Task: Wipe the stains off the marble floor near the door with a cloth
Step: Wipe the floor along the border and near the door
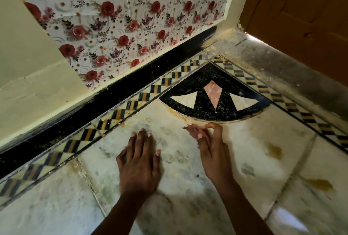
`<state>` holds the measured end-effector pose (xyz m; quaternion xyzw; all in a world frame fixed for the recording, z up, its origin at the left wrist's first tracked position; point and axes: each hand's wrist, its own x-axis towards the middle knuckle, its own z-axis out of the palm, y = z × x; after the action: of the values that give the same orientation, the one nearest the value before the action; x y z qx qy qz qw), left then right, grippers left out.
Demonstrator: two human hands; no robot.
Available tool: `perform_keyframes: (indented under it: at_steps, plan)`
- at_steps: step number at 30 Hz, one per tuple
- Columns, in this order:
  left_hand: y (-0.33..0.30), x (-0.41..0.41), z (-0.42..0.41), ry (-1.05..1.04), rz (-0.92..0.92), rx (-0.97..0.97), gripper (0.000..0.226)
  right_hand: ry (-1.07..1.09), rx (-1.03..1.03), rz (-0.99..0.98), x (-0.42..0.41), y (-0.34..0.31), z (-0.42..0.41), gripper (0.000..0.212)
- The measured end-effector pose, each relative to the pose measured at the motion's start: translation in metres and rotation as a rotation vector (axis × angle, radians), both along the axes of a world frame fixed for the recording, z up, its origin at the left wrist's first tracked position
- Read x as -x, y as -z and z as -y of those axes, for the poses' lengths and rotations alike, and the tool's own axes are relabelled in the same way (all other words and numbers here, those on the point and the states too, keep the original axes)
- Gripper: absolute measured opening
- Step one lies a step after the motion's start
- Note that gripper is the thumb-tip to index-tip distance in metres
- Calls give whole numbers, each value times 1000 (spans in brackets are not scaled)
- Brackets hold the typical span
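My left hand (140,161) lies flat on the pale marble floor (244,140), palm down, fingers spread and holding nothing. My right hand (211,146) is just to its right, fingers curled around a small pinkish cloth (192,130) that pokes out toward the left, blurred. The cloth sits close to the yellowish stain (180,117) along the curved edge of the black inlay (214,101). Two brownish-yellow stains (275,150) (320,184) lie on the floor to the right. Grey smudges mark the marble around my hands.
A black skirting band (113,95) and a checkered border strip (131,102) run along the flower-patterned wall (131,18) on the left. The brown wooden door (305,18) stands at the upper right above a dusty sill (282,68).
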<state>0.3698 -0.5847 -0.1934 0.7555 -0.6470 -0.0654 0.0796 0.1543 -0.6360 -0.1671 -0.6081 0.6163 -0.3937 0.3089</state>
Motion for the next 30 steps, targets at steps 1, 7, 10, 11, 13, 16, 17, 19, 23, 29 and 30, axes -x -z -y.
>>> perform_keyframes:
  at_steps: [1,7,10,11,13,16,17,19,23,29,30]
  plan:
    - [0,-1,1,6,13,-5,67,55,-51,200,-8,-5,6,23]
    - [0,-1,0,20,22,-2,67,159,-221,641,-16,-33,52,21]
    - [1,-1,-1,17,-6,12,67,386,-116,115,12,-29,58,19]
    - [1,-1,-1,18,-8,14,67,489,-53,-66,22,-27,54,27]
    - [1,-1,-1,19,-11,20,68,576,118,-324,31,-27,43,29]
    - [1,-1,0,12,-20,16,68,230,97,-472,33,-10,40,32]
    - [1,-1,0,11,-22,18,68,118,17,-556,34,2,44,44]
    - [3,1,0,12,-26,23,68,9,-46,-726,33,24,57,66]
    - [3,0,-1,11,-30,27,68,-39,-175,-826,6,24,101,77]
    - [-3,0,-2,-1,-16,1,68,-372,6,-868,24,23,59,67]
    - [-3,1,-1,-5,-14,-2,69,-250,-51,-866,39,26,64,68]
